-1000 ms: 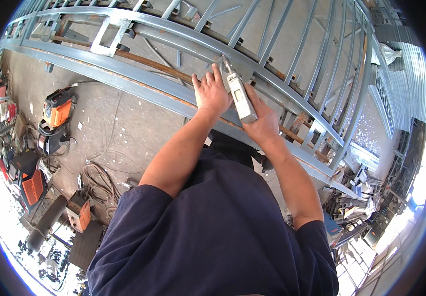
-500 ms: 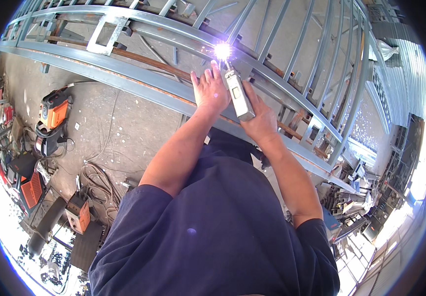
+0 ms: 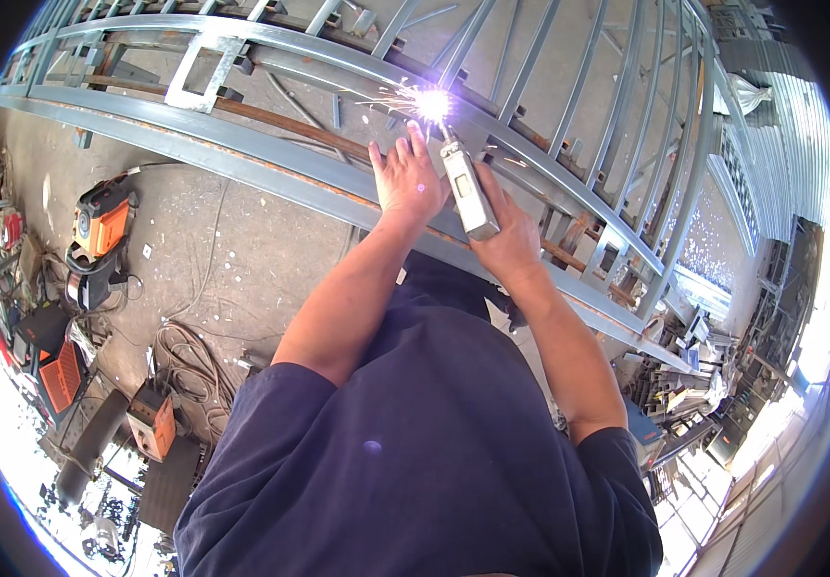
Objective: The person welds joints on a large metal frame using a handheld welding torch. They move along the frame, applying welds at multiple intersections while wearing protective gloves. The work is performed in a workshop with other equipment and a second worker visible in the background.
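Note:
A boxy grey handheld welding gun (image 3: 471,197) is in my right hand (image 3: 511,234), its fingers wrapped round the right side and rear end. At the gun's far tip a bright white-violet arc (image 3: 431,104) burns against a steel rail of the metal frame (image 3: 357,65), and its glare hides the exact contact spot. Just left of the gun, my left hand (image 3: 409,183) lies with its fingers spread, fingertips close below the arc and nothing in its grasp. Whether the palm touches the steel beneath cannot be made out.
A long steel beam (image 3: 242,144) crosses between my body and the frame's bars. On the floor at left stand an orange and black machine (image 3: 105,219), a coil of cable (image 3: 189,361) and an orange-fronted box (image 3: 152,425). Corrugated sheets (image 3: 800,144) stand at far right.
Sparks now spray farther, mostly to the left of the arc. The arc and gun tip have shifted very slightly down; both hands keep nearly the same pose.

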Tool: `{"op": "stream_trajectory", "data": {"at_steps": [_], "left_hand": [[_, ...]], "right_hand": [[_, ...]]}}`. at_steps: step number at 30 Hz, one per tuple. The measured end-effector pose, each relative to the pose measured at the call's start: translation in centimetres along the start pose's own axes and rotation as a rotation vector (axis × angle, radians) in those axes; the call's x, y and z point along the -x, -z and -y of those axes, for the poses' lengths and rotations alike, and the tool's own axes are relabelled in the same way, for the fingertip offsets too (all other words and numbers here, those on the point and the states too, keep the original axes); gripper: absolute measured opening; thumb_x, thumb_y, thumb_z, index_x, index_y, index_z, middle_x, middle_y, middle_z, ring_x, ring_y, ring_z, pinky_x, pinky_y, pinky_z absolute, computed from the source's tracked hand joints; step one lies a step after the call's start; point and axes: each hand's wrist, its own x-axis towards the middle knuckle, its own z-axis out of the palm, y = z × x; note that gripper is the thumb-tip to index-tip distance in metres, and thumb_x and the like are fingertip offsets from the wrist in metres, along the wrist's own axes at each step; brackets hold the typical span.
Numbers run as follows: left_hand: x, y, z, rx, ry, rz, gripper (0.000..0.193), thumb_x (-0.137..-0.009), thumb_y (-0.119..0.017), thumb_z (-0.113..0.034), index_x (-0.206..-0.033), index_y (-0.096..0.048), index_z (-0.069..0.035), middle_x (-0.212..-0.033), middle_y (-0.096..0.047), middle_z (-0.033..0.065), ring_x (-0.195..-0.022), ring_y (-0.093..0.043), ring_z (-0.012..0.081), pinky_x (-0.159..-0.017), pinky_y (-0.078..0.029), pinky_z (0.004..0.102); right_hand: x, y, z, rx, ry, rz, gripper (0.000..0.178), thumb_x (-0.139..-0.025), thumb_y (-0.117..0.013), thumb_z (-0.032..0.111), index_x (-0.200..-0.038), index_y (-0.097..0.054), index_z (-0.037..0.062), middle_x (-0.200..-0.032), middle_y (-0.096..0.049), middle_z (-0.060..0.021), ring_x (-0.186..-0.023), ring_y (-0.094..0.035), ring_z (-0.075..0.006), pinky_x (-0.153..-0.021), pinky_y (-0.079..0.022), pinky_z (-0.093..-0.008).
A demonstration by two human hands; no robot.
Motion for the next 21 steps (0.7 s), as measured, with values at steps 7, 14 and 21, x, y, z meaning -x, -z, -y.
{"op": "stream_trajectory", "data": {"at_steps": [7, 14, 21], "left_hand": [[-0.3, 0.2, -0.2, 0.023, 0.023, 0.019, 0.108, -0.085, -0.069, -0.054, -0.161, -0.018, 0.003, -0.136, -0.055, 0.0200, -0.131, -0.055, 0.0316, -0.125, -0.011, 0.0578], [-0.3, 0.4, -0.4, -0.034, 0.037, 0.036, 0.115, -0.084, -0.066, -0.069, -0.162, -0.018, 0.001, -0.137, -0.054, 0.0183, -0.133, -0.053, 0.0299, -0.126, -0.009, 0.0556], [-0.2, 0.2, -0.4, -0.032, 0.021, 0.025, 0.113, -0.087, -0.066, -0.066, -0.162, -0.016, 0.003, -0.138, -0.054, 0.0168, -0.133, -0.053, 0.0300, -0.126, -0.007, 0.0560]], "right_hand": [[1.5, 2.4, 0.2, -0.185, -0.095, 0.071, 0.087, -0.079, -0.075, 0.010, -0.158, -0.040, 0.0266, -0.130, -0.067, -0.0200, -0.115, -0.065, -0.0439, -0.095, -0.054, -0.0467], [4.3, 5.0, -1.6, -0.208, -0.151, 0.072, 0.085, -0.083, -0.074, 0.011, -0.159, -0.039, 0.0238, -0.129, -0.068, -0.0213, -0.115, -0.067, -0.0416, -0.098, -0.053, -0.0430], [3.5, 4.5, -1.3, -0.062, -0.161, 0.054, 0.088, -0.082, -0.076, 0.016, -0.158, -0.034, 0.0278, -0.118, -0.070, -0.0202, -0.107, -0.066, -0.0462, -0.090, -0.054, -0.0510]]}}
